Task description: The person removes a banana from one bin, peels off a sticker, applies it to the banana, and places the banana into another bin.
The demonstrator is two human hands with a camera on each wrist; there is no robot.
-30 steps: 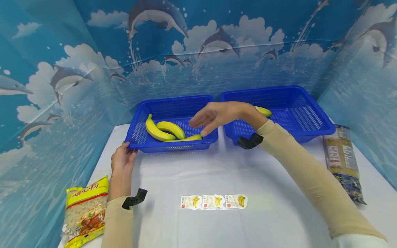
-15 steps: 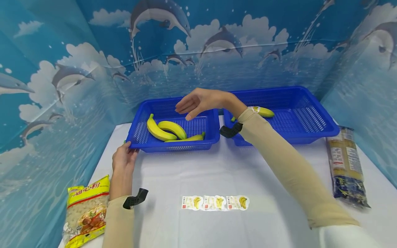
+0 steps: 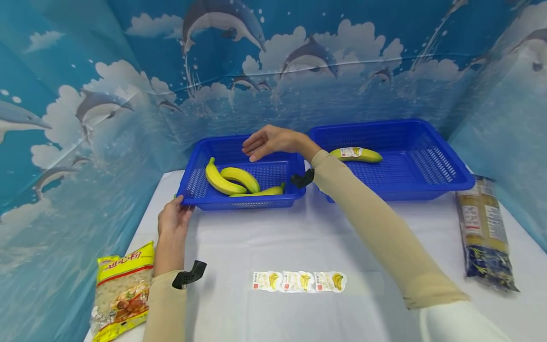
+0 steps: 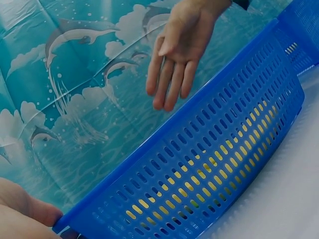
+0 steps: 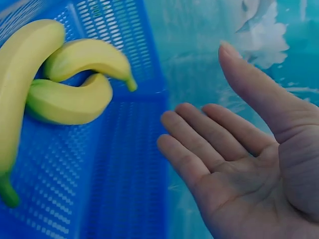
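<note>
Curtain printed with dolphins hangs behind the left basket; a white table lies beneath it. Another basket stands to its right. The left hand pinches the left basket's near-left corner; the right hand, fingers extended, hovers above its far side. Three bananas lie inside it, three stickers in front.

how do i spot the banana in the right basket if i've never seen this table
At the back of the white table, find the right-hand blue basket. Toward its left end lies one yellow banana. A white label sets it apart: the three bananas in the left-hand basket show none.
</note>
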